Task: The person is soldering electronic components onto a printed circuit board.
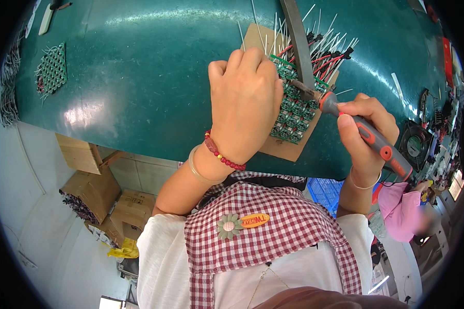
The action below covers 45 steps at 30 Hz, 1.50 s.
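My right hand (368, 129) is wrapped round the grey and red handle of a soldering iron (379, 139). The iron's metal end points left, over a panel of small green circuit boards (295, 119). My left hand (246, 103) is closed, knuckles up, at the panel's left edge. Its fingertips are hidden, and I cannot make out what they hold. The panel lies on a piece of brown cardboard (281, 149). A dark metal bar (298, 41) lies across the panel's far part. Red, black and white wires (327, 59) stick out beyond the panel.
Another green circuit board panel (52, 70) lies at the left of the green table (149, 77). A small round fan (415, 144) stands at the right. Cardboard boxes (93, 193) and a blue crate (325, 194) are below the table edge. Another person in pink (399, 211) is at the right.
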### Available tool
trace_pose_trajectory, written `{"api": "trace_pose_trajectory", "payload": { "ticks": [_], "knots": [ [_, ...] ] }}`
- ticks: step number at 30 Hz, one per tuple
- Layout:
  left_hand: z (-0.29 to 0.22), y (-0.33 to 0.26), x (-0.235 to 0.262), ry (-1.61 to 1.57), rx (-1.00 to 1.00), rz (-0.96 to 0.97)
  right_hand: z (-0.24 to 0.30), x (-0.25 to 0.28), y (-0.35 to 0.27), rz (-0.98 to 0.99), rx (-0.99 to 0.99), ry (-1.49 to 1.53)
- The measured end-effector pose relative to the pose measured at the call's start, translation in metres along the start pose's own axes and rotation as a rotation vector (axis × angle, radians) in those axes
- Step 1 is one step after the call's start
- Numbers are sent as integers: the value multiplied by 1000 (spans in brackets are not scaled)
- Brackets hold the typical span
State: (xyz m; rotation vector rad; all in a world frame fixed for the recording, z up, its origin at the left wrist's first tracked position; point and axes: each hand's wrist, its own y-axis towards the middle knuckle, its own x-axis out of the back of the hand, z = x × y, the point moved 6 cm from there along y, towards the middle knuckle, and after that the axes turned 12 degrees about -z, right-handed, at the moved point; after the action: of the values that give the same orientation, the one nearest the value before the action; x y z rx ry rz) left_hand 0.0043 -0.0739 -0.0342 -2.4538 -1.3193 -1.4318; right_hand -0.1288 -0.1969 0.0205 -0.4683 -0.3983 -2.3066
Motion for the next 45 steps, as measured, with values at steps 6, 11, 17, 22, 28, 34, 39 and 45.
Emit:
{"api": "trace_pose_trajectory", "payload": {
  "ticks": [6, 11, 17, 22, 28, 34, 39, 45],
  "knots": [
    [3, -1, 4, -11, 29, 57, 6, 9, 2, -59, 127, -21],
    [0, 0, 1, -10, 19, 10, 5, 0, 3, -3, 56, -22],
    [-1, 2, 2, 7, 18, 12, 8, -4, 3, 6, 64, -63],
    [13, -1, 10, -118, 219, 85, 10, 9, 0, -75, 82, -26],
    [11, -9, 9, -214, 224, 6, -3, 7, -4, -121, -54, 67],
    [12, -12, 7, -205, 217, 1, -12, -4, -43, -221, 16, -21],
    [12, -9, 4, -136, 147, -67, -14, -12, -47, -229, 19, 27],
    [10, -9, 0, -143, 145, -54, -15, -15, -52, -257, -39, 18]
  ]
}}
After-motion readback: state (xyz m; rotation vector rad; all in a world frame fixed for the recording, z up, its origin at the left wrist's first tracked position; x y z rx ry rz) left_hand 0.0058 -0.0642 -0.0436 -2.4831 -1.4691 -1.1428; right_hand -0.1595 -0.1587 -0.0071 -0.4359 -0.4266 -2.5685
